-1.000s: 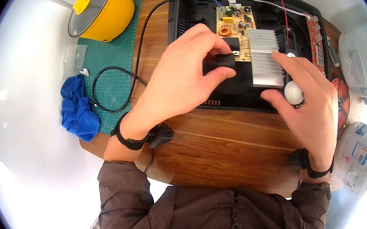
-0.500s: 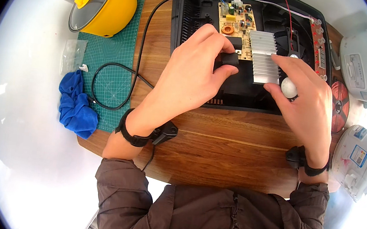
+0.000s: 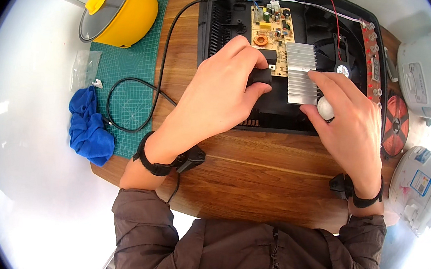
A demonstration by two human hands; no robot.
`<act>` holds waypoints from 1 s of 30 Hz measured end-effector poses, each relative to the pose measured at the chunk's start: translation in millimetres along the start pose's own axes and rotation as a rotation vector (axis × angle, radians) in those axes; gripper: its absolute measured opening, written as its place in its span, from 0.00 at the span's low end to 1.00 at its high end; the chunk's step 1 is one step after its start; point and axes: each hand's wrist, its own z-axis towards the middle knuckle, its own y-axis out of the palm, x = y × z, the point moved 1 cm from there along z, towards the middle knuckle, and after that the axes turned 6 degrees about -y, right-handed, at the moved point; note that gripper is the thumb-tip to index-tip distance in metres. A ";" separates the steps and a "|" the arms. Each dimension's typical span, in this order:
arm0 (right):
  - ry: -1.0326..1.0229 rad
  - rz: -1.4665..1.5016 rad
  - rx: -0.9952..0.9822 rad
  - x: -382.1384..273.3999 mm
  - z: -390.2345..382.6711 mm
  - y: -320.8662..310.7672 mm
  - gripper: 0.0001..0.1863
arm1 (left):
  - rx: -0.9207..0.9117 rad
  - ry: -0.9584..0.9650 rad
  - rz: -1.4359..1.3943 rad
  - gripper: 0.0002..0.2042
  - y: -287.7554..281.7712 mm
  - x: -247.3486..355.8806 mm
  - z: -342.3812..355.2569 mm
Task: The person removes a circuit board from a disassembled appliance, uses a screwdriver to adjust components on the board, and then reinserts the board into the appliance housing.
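Observation:
My left hand (image 3: pixel 226 83) is closed in a pinch on a black rectangular block (image 3: pixel 261 76) at the near left corner of a tan circuit board (image 3: pixel 283 32). A copper-wound coil (image 3: pixel 260 40) sits on the board just beyond that hand. With thumb and fingers, my right hand (image 3: pixel 352 109) grips the right edge of a silver finned heat sink (image 3: pixel 301 72) attached along the board's right side. A white rounded piece (image 3: pixel 326 108) shows beneath my right hand; what supports it is hidden. Board and heat sink lie inside an open black housing (image 3: pixel 274 121).
In the housing are a black fan (image 3: pixel 335 47) and a red display board (image 3: pixel 373 62). A copper coil disc (image 3: pixel 396 124) lies right. White appliances (image 3: pixel 420 187) stand at the right edge. Left are a yellow pot (image 3: pixel 133 18), green mat (image 3: pixel 135 94), blue cloth (image 3: pixel 90 126) and black cord (image 3: pixel 166 50).
The circuit board and heat sink have shifted slightly left and toward me, both hands moving with them. The white rounded piece has also moved left. Both grips look the same.

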 end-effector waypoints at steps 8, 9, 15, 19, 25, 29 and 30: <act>0.056 0.078 0.145 0.1 6.2 -8.7 0.22 | 0.144 0.103 -0.025 0.14 -13.3 4.1 9.0; 0.064 0.106 0.168 1.8 8.0 -11.8 0.22 | 0.144 0.127 -0.013 0.14 -16.9 3.4 12.1; 0.268 0.168 0.147 -1.8 29.5 -40.8 0.18 | 0.051 -0.067 -0.143 0.10 -42.0 25.6 27.0; 0.272 0.185 0.159 2.2 47.0 -54.4 0.17 | -0.031 -0.293 -0.264 0.10 -54.1 39.7 42.0; 0.243 0.251 0.167 8.4 58.9 -52.8 0.16 | -0.072 -0.161 -0.416 0.14 -60.0 26.4 45.0; 0.230 0.271 0.177 8.7 59.1 -50.5 0.15 | -0.067 -0.139 -0.419 0.16 -57.4 22.9 43.2; 0.226 0.274 0.181 8.6 58.7 -50.6 0.15 | -0.069 -0.150 -0.419 0.16 -57.0 23.4 43.1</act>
